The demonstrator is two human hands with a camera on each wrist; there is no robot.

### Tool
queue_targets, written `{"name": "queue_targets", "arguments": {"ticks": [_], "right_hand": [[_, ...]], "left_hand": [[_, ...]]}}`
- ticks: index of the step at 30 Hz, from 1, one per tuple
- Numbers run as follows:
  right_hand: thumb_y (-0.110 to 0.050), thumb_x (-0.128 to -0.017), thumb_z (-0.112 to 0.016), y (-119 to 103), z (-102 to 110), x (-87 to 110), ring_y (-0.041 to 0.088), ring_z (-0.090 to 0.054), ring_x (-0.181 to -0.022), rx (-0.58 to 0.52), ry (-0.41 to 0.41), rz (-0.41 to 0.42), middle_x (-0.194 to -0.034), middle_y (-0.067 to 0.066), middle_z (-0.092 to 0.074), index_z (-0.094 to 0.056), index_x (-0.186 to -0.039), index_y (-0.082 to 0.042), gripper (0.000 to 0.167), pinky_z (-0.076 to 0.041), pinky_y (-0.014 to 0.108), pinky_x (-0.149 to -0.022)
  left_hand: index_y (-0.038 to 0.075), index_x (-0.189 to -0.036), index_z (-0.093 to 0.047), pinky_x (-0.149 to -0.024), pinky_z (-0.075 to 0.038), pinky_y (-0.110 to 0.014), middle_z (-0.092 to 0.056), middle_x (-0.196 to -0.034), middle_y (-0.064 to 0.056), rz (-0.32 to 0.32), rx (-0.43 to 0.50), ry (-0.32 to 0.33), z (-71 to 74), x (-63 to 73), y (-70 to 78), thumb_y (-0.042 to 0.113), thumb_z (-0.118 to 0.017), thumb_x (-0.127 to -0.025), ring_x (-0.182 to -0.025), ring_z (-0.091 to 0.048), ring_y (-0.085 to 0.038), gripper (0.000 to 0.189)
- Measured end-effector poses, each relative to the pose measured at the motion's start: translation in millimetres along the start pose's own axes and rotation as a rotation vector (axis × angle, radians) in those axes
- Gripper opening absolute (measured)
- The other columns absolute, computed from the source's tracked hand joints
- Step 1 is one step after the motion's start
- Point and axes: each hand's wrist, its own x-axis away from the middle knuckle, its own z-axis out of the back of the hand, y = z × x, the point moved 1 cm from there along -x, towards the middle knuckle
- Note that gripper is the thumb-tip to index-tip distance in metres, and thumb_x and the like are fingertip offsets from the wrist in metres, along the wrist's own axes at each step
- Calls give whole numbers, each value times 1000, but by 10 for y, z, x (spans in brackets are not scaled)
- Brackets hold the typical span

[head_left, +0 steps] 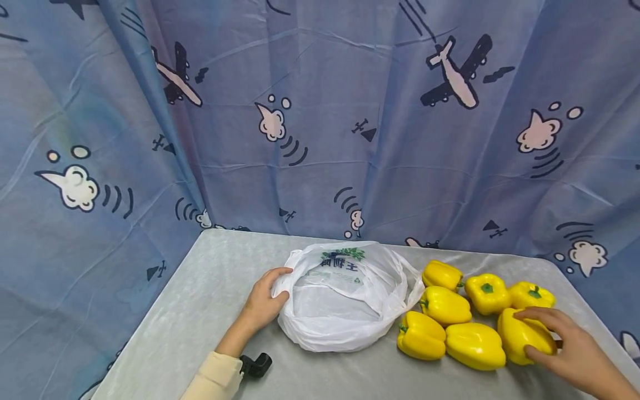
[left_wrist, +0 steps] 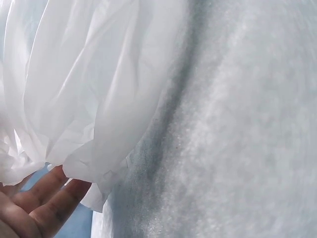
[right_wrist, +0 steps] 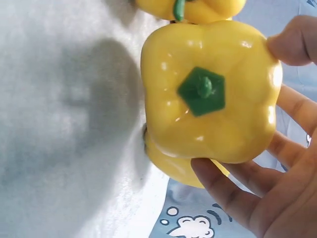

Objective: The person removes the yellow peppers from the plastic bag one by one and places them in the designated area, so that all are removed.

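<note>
A white plastic bag (head_left: pixel 325 333) with green and dark print lies spread on the table, its mouth gaping upward. At the bag's left rim, my left hand (head_left: pixel 265 300) holds the edge between thumb and fingers; in the left wrist view the thin film (left_wrist: pixel 104 89) bunches over the fingertips. On the far right, my right hand (head_left: pixel 570 344) grips a yellow bell pepper (head_left: pixel 520 336), thumb on one side and fingers on the other. The right wrist view shows this pepper's green stem end (right_wrist: pixel 203 94) facing the camera. Several other yellow bell peppers (head_left: pixel 475 344) sit grouped between bag and right hand.
A grey-white cloth covers the table (head_left: pixel 215 278). Behind and beside it hangs a blue curtain (head_left: pixel 320 139) printed with airplanes and clouds. A small black object (head_left: pixel 257 365) shows beside the left wrist.
</note>
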Motion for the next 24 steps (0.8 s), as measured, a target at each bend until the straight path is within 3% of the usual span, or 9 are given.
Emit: {"name": "queue_targets", "arguments": {"ticks": [10,17,24], "right_hand": [[-29,-74,-80,39,-107,7,55,-45,-105,8,-31,-16,-126,33,-43,-53,-125,-1,64,-51,59,-67],[-34,-78,-76,37,-140,6,56,-43,-106,11,-88,-69,-128,36,-38,-51,-127,1,65,-48,64,-76],[-36,-80,-75,72,-142,27,53,-43,-107,41,-58,-36,-124,35,-45,-53,-124,2,62,-46,66,-77]], "left_hand": [[12,-122,-62,-108,-40,-48,-58,-131,-12,5,7,-5,8,17,28,1,-60,-78,-128,-51,-31,45],[13,-122,-62,-107,-40,-48,-58,-131,-11,10,-10,-7,20,29,27,2,-60,-80,-128,-52,-31,44],[12,-122,-62,-105,-43,-47,-58,-131,-11,-26,-16,12,25,24,29,5,-62,-79,-126,-53,-30,43]]}}
